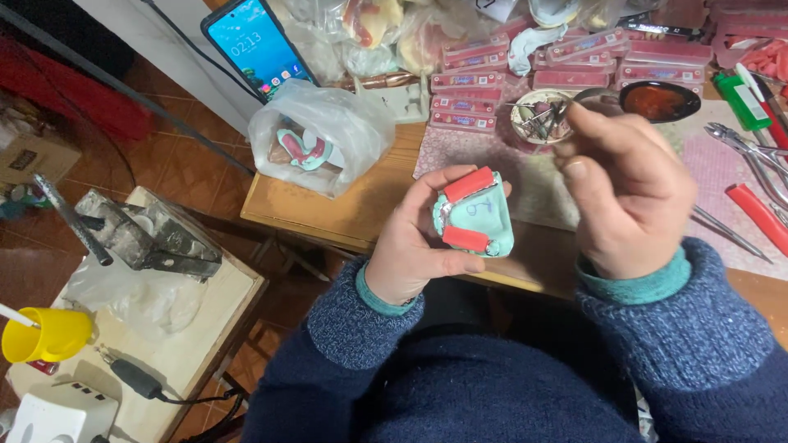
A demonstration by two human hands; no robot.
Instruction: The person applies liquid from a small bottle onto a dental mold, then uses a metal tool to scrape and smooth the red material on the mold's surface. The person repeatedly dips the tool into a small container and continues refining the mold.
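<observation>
The left hand [419, 246] has its grip closed around a pale green dental cast [476, 215] with two red wax blocks, held just above the near edge of the wooden worktop [345, 209]. The right hand [628, 193] is raised just beside it, fingers curled together; I cannot tell if they pinch something. Beyond that grip stands a small bowl [542, 115] of tools.

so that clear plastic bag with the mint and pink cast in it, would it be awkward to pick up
Probably floppy: the plastic bag is thin and crumpled, so it would likely sag around the cast inside. That solid-looking lump may make it bottom-heavy and liable to swing. The glossy film could slip in a loose grip.
</observation>
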